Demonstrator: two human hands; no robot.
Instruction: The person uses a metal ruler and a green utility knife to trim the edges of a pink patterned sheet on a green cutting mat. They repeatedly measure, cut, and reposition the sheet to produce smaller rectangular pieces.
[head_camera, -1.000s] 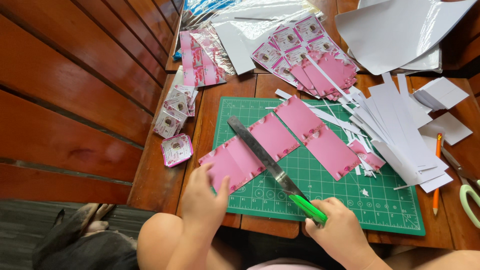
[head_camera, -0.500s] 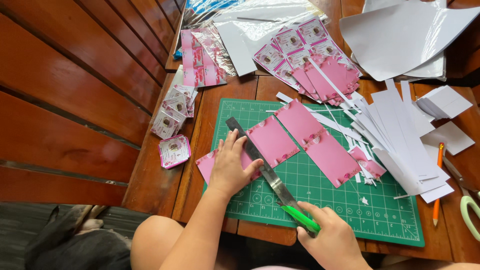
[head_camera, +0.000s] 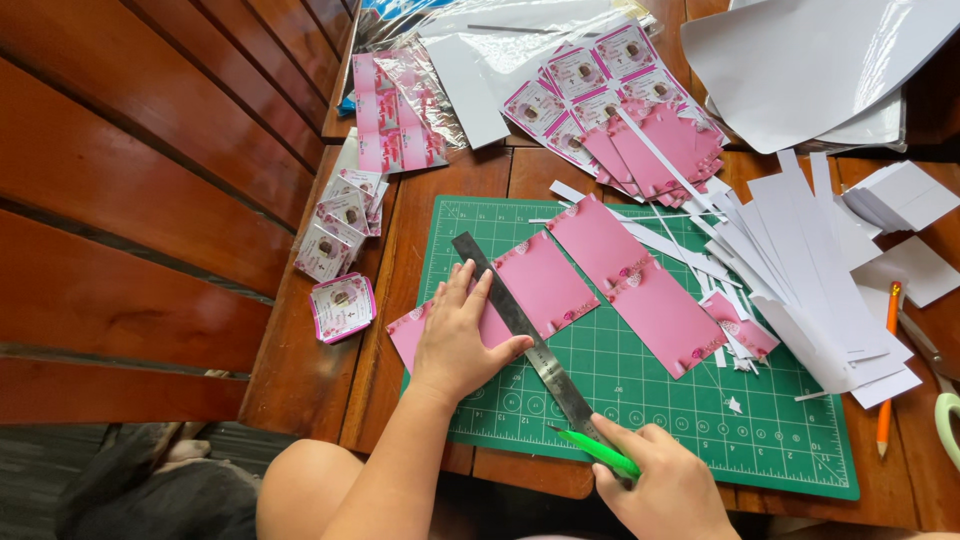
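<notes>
left hand (head_camera: 458, 340) is down flat now, fingers spread, pinning the steel ruler (head_camera: 525, 330) onto the pink card strip (head_camera: 545, 285) on the green cutting mat (head_camera: 640, 400) — a second ago it hung back near the edge. right hand (head_camera: 665, 485) stays clamped on the green craft knife (head_camera: 598, 450) just below the ruler's near end. looks set for a cut.

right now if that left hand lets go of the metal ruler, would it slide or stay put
Probably slides easily: the ruler looks smooth, thin steel lying on glossy pink paper. It likely stays stiff and flat if nudged. The left hand pressing it suggests it needs holding.
</notes>
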